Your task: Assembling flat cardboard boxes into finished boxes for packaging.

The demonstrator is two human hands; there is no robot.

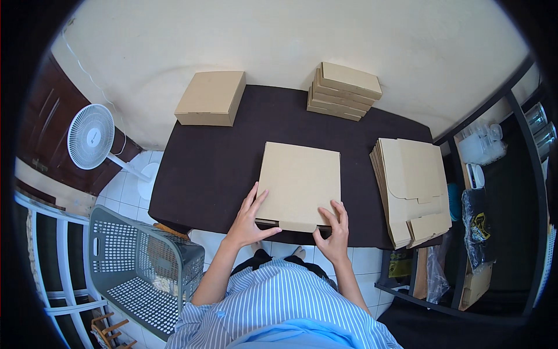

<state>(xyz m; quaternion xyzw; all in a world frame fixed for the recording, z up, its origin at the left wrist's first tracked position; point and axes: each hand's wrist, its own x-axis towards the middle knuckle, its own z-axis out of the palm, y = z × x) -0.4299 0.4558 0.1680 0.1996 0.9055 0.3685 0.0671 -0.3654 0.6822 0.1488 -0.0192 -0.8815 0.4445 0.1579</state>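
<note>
A square brown cardboard box (300, 185) lies near the front edge of the dark-covered table, its lid down. A narrow flap at its front edge sticks out toward me, with a dark gap beside it. My left hand (251, 220) holds the front left corner, fingers along the side and thumb at the front. At the front right corner, my right hand (335, 232) has its fingers bent on the lid's edge and its thumb at the front. Whether the flap's ends are tucked in is too small to tell.
Flat unfolded cardboard boxes (414, 180) are stacked at the table's right. Several folded boxes (347, 90) stand piled at the back right, and a larger box stack (210, 99) at the back left. A white fan (92, 137), a grey-green basket (136, 256) and a shelf rack (517, 110) flank the table.
</note>
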